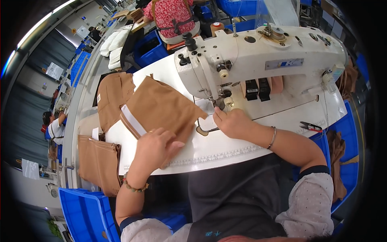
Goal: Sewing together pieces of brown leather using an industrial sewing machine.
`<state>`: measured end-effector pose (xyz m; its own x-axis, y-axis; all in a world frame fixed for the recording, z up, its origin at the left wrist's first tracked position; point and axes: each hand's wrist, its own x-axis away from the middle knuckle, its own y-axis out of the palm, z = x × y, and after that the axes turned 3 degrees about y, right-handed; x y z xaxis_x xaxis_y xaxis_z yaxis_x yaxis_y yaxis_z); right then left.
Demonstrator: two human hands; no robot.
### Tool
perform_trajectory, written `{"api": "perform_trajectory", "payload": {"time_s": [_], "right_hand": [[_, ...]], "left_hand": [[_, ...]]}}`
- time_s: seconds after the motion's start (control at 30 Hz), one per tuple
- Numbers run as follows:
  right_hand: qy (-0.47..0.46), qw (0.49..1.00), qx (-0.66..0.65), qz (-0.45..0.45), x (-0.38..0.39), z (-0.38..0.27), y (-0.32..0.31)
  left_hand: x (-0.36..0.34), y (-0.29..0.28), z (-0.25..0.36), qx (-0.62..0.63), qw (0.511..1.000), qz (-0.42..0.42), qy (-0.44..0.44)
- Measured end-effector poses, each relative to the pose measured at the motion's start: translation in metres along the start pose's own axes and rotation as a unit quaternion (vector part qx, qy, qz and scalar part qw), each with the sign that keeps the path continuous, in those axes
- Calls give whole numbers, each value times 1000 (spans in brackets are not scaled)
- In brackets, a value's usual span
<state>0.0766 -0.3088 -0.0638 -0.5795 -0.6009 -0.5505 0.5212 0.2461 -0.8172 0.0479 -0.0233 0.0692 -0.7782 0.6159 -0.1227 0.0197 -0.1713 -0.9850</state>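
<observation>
A brown fabric piece (pixel 161 99) with a white strip (pixel 133 120) along one edge lies at an angle on the white sewing table, left of the needle. My left hand (pixel 154 147) grips its near edge beside the strip; the cloth is slightly blurred there. At the needle area of the white sewing machine (pixel 246 52), my right hand (pixel 234 123) has its fingers drawn together, their tips close to the presser foot (pixel 218 103). Whatever they pinch, if anything, is hidden or too small to see. The fabric's right corner ends just short of this hand.
More brown fabric pieces lie at left, one stack (pixel 98 161) hanging over the table edge. Thread snips (pixel 311 127) rest at right. Labels (pixel 258 89) sit under the machine arm. Blue bins (pixel 86 213) flank the table. A person in red (pixel 171 18) sits beyond.
</observation>
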Motion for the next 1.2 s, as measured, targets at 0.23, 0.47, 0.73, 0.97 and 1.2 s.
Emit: {"api": "perform_trajectory", "payload": {"time_s": [0.23,0.47,0.73,0.97,1.2], "right_hand": [[15,999,-29,13,-2,1,2],[18,999,-26,-16,-4,-5,-2],[156,916,-360,86,-41,-63,-37],[245,843,-477,-39,-45,-46,-77],[187,890,-400,114,-56,-76,-76]], "left_hand": [[-45,70,-26,119,987,108,-15],[-31,99,-42,423,875,168,-166],[8,73,22,512,823,222,-109],[27,48,-12,505,786,330,-133],[20,42,34,474,836,273,-42]]}}
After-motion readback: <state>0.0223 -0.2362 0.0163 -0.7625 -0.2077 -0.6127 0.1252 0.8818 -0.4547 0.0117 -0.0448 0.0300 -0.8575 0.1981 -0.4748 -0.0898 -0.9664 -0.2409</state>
